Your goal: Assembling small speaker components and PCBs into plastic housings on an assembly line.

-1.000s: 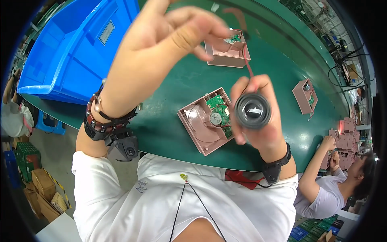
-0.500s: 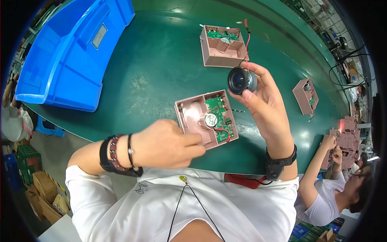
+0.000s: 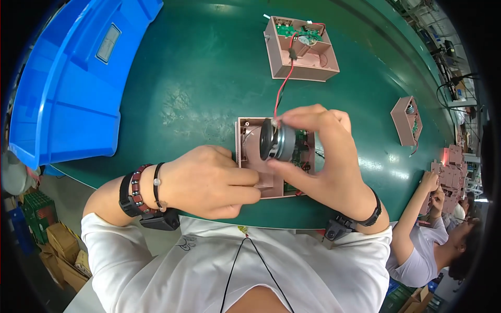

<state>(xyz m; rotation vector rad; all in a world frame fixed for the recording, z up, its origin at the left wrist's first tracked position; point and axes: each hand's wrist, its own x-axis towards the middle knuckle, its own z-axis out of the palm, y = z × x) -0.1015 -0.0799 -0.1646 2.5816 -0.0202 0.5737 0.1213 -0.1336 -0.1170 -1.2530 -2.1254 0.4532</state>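
Between the thumb and fingers of my right hand is a round black-and-silver speaker driver, tipped on its side above an open pink plastic box. A red and black lead runs up from the driver, its dark connector over a second pink box. My left hand has its fingers curled at the near left side of the first box, gripping its wall; the fingertips are partly hidden. Inside that box a green circuit board shows behind the driver, mostly covered by it and my right hand.
At the left stands a large blue bin on the green table. A third pink box lies to the right. Farther right, a co-worker handles several stacked pink boxes.
My right hand has brought the driver left and down over the near box and turned it on its side. Its lead swung left. My left hand stays at the box.
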